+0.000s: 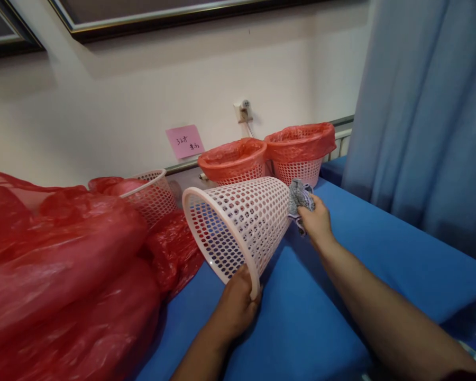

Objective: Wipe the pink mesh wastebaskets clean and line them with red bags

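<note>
A pale pink perforated wastebasket [257, 206] is tipped on its side above the blue surface, its open mouth facing left and toward me. My left hand [241, 299] grips the rim at its lower edge, fingers curled inside the mouth. In my right hand [316, 219] is a bunched grey cloth [299, 200] with purple-white edging, pressed against the basket's base at the right. The fingertips of that hand are partly covered by the cloth. Nothing shows inside the basket.
Two wastebaskets lined with red bags, one at the middle [238, 159] and one at the right [301, 148], stand by the wall. Another basket [154, 196] stands behind a large heap of red plastic bags [63, 275]. A blue curtain [420, 121] hangs beside the blue-covered table [301, 317].
</note>
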The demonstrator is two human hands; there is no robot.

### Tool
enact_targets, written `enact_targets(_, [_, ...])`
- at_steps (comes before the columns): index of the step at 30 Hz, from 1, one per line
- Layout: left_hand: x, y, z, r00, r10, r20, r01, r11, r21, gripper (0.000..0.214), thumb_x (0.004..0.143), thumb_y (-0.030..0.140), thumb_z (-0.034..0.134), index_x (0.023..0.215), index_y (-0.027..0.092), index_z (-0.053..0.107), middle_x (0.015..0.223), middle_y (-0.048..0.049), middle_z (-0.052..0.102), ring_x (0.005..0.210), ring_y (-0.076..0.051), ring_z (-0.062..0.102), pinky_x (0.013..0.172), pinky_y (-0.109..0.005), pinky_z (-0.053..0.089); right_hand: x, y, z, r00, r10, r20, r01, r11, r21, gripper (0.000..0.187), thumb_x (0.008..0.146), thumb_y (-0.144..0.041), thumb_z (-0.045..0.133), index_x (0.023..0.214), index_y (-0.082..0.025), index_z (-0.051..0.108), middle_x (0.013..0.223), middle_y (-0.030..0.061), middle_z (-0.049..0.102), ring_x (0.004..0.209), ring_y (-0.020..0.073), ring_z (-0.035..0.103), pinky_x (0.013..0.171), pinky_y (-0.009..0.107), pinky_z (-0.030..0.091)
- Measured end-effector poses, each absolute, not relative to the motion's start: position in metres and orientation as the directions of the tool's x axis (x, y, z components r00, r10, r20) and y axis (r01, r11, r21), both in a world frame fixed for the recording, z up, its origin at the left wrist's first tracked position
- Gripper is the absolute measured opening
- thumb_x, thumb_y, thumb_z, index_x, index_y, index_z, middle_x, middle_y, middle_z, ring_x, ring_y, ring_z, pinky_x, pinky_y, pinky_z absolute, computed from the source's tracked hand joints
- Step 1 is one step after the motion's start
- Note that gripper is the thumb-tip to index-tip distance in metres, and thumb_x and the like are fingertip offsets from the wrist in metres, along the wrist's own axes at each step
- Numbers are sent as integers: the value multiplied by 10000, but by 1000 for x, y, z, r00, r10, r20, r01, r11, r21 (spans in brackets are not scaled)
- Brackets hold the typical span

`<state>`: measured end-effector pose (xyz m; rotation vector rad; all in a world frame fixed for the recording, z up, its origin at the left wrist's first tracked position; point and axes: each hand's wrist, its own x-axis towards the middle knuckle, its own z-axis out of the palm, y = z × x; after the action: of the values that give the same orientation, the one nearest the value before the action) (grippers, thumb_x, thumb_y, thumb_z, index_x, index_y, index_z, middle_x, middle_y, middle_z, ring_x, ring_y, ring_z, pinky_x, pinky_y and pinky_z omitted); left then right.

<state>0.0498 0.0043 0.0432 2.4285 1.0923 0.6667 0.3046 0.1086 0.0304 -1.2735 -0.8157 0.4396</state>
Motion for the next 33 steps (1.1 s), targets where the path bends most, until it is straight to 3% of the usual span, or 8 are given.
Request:
enact_targets(5, [51,9,32,618,751,234,567,-632,529,491,848,76,551,1284,234,712,1297,-127,725,1218,-309,663,1145,-523,496,266,37,54,218,425,878,440,761,-477,593,768,-141,606,1347,-270,628,1397,113,603,1291,307,609,1100,519,511])
enact_targets(9, [51,0,32,492,842,221,504,-483,716,273,886,246,672,1150,216,730,1185,-106,764,1126,-310,703,1032,-451,570,249,0,65,-57,260,964,362,905,-223,648,754,-141,597,1383,-298,594,1339,100,581,1091,269,668,896,434,614])
enact_targets(14, [47,-9,38,219,931,291,334,-352,874,328,951,461,649,1090,174,723,1098,-100,783,1039,-283,735,968,-403,598,243,8,61,-111,295,949,342,908,-242,608,780,-132,580,1378,-247,592,1347,121,573,1129,268,651,937,439,608])
enact_targets(18, [45,-8,39,220,914,339,334,-398,855,379,996,440,600,1267,201,713,1225,-111,769,1240,-307,686,1143,-478,506,259,43,46,127,413,902,531,740,-413,580,763,-116,579,1322,-255,645,1380,124,592,1250,305,613,1070,510,537])
enact_targets(22, [45,-8,41,275,882,382,390,-466,794,406,1010,366,568,1355,190,688,1276,-133,758,1263,-311,679,1140,-484,509,296,96,30,582,605,543,395,373,-839,515,722,-211,590,1225,-207,700,1208,117,680,1159,321,653,1085,559,508])
enact_targets(25, [46,-8,42,348,845,406,475,-533,701,411,982,270,565,1366,190,688,1279,-133,758,1207,-308,705,1095,-473,541,307,116,24,656,714,245,171,176,-969,535,692,-268,609,1209,-160,697,1049,104,718,1026,320,688,1022,573,541])
enact_targets(29, [51,-4,41,403,810,425,490,-584,648,457,949,173,522,1381,199,670,1344,-120,727,1212,-297,700,1107,-484,536,281,90,30,548,647,531,329,416,-848,509,762,-242,603,1264,-192,667,1218,124,673,1192,309,647,1110,543,498])
enact_targets(33, [53,-3,37,445,788,426,455,-608,651,431,922,137,532,1315,203,694,1317,-105,731,1246,-302,678,1121,-485,522,248,30,44,119,421,899,426,796,-429,631,786,-134,579,1405,-255,576,1418,124,554,1323,294,586,1106,482,526])
